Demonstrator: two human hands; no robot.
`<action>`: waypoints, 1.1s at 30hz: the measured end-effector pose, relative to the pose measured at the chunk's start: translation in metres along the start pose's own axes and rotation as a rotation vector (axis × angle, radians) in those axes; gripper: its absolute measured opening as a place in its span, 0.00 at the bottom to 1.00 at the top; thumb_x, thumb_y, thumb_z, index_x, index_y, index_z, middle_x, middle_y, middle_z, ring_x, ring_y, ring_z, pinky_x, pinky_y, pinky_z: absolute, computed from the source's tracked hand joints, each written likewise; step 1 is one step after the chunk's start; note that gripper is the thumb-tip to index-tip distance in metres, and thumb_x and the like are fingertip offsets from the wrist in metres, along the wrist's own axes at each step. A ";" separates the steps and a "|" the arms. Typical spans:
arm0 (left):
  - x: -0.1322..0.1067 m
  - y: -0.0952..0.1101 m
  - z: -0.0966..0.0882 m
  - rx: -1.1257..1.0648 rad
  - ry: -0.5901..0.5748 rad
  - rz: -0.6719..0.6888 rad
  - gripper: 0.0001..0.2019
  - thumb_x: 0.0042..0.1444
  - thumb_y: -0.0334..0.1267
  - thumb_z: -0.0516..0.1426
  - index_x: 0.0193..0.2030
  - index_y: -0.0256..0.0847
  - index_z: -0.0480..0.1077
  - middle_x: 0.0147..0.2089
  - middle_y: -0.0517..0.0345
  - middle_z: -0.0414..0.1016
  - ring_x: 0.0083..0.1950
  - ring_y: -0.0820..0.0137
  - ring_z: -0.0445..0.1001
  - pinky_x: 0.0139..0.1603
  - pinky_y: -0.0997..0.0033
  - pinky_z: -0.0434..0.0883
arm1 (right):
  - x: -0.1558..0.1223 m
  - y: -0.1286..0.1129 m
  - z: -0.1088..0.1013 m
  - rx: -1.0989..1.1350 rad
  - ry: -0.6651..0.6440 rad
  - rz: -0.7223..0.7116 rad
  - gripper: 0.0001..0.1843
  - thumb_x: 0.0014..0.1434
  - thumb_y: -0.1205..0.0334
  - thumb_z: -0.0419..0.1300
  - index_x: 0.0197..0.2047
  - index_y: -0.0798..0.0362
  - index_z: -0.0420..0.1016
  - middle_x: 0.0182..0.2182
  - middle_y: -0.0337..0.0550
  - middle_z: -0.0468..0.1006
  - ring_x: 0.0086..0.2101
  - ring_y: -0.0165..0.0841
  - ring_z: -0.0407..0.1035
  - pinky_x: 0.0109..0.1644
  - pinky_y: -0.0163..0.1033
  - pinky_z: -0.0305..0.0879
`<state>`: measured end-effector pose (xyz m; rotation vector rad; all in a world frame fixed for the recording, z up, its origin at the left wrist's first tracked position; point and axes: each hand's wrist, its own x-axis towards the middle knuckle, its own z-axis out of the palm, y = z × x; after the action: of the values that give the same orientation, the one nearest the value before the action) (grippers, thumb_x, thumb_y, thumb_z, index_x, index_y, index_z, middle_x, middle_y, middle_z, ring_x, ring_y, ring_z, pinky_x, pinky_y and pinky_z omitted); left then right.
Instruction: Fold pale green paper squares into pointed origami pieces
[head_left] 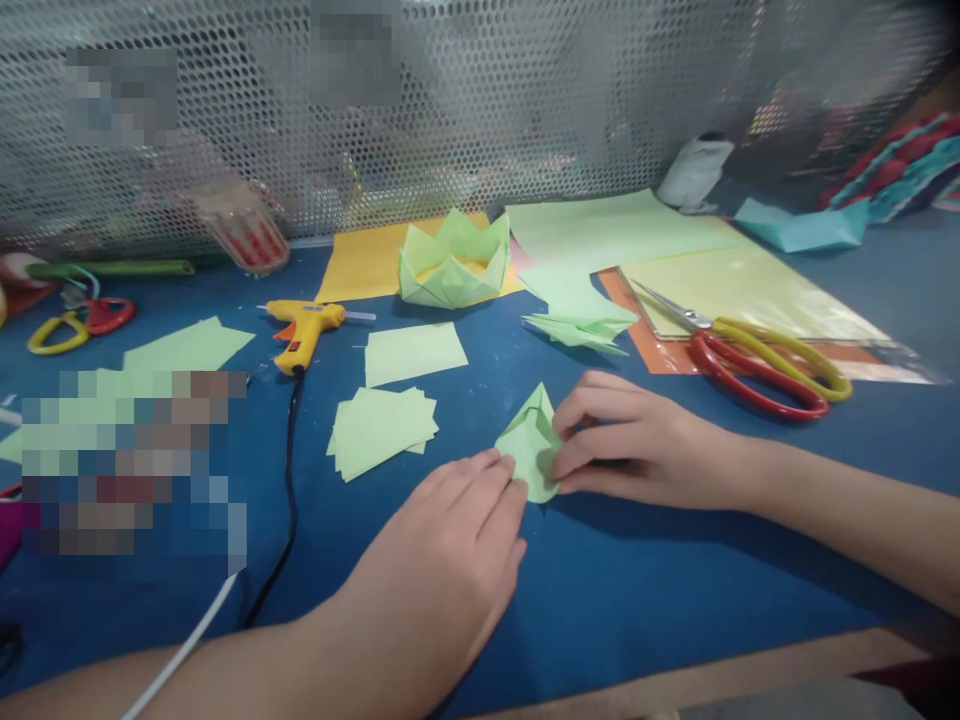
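Note:
A small folded piece of light green paper [529, 447] lies on the blue table [645, 580]. My left hand [442, 560] rests flat beside it, fingertips pressing its lower left edge. My right hand [637, 445] comes in from the right, its fingers pressed together on the paper's right side. Both hands hold the fold down against the table.
A stack of green paper squares [381, 428] and a single square [414, 352] lie left of the hands. A yellow glue gun [302, 328] with a black cord, a green paper crown shape [454, 262], folded green pieces [581, 328], red-yellow scissors [757, 355] on paper sheets, and a perforated metal screen [480, 110] stand behind.

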<state>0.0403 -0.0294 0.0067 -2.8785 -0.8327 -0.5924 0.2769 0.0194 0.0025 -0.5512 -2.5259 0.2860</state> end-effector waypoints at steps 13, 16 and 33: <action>-0.005 0.002 0.006 0.042 0.024 0.060 0.18 0.64 0.27 0.44 0.52 0.26 0.72 0.53 0.41 0.76 0.54 0.56 0.75 0.49 0.61 0.77 | 0.007 -0.031 0.007 0.154 -0.017 0.670 0.06 0.58 0.64 0.60 0.29 0.52 0.75 0.25 0.38 0.68 0.26 0.26 0.64 0.28 0.30 0.60; -0.004 0.000 0.008 0.065 0.015 0.097 0.18 0.65 0.28 0.45 0.51 0.25 0.73 0.52 0.40 0.76 0.54 0.54 0.75 0.48 0.60 0.78 | 0.009 -0.033 0.008 0.132 0.003 0.680 0.07 0.58 0.65 0.59 0.28 0.53 0.72 0.25 0.37 0.67 0.25 0.26 0.63 0.28 0.31 0.60; -0.010 0.002 0.016 0.162 0.058 0.166 0.15 0.63 0.29 0.50 0.48 0.24 0.74 0.49 0.39 0.78 0.53 0.53 0.76 0.50 0.61 0.77 | 0.014 -0.035 0.009 0.149 -0.026 0.782 0.06 0.55 0.67 0.59 0.26 0.53 0.69 0.24 0.36 0.68 0.25 0.26 0.63 0.27 0.31 0.58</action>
<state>0.0395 -0.0333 -0.0119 -2.7343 -0.5958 -0.5597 0.2495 -0.0065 0.0119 -1.4576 -2.1715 0.7501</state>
